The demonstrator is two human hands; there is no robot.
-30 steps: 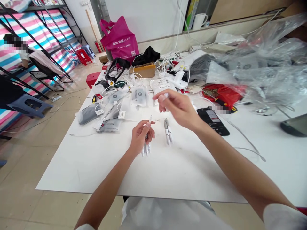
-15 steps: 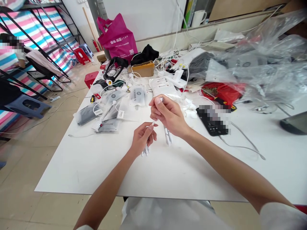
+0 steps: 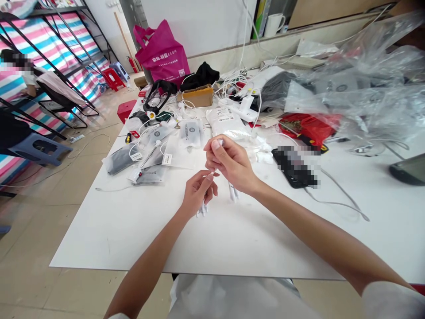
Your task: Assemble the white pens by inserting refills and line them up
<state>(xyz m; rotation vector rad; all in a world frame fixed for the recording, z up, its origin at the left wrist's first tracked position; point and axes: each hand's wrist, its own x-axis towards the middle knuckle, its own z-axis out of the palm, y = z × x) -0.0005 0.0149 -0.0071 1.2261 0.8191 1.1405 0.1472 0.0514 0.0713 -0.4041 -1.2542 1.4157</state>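
Note:
My left hand is closed round a small bundle of white pens, whose tips stick out below the fist above the white table. One pen's upper end rises from the fingers to my right hand, which pinches a small white cap-like piece and meets the left hand's fingertips. A few more white pens lie on the table just under my right wrist.
Behind the hands lie several grey packaged pouches, white cables and a cardboard box. A dark phone lies to the right with a cable trailing. Crumpled clear plastic fills the back right. A pink bag stands at the far end.
My right hand came back from over the pouches toward me and now meets the left hand's pen tip. The left hand has stayed in place with its pens.

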